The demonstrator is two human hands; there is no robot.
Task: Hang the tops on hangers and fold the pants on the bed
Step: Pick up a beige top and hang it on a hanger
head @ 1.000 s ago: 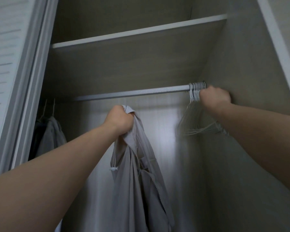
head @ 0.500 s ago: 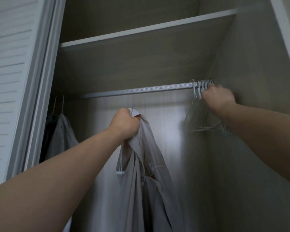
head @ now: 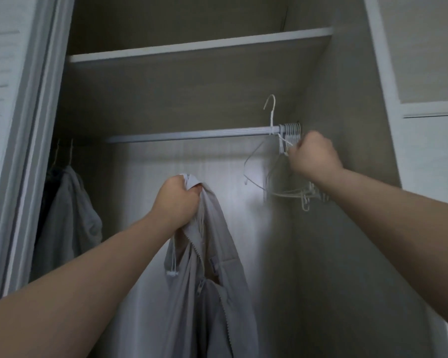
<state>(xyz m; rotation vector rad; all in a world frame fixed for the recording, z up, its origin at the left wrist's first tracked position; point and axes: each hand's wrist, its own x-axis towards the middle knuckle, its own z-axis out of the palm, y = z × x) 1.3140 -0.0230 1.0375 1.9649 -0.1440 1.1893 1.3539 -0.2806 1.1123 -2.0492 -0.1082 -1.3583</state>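
My left hand (head: 177,202) grips a light grey zip-up top (head: 212,280) by its collar, and the garment hangs down inside the open wardrobe. My right hand (head: 312,156) is fisted on a white wire hanger (head: 264,156) at the right end of the closet rod (head: 192,134). That hanger's hook stands above the rod, lifted free of it. A bunch of several more white hangers (head: 291,131) stays hooked on the rod beside my right hand.
Two dark and grey garments (head: 70,208) hang at the rod's left end. A shelf (head: 199,47) runs close above the rod. A louvred sliding door (head: 13,125) stands on the left, and the wardrobe side wall (head: 347,228) is close on the right.
My right hand has pulled one hanger out of the bunch and raised it, so its hook now stands above the rod. My left hand keeps holding the top.
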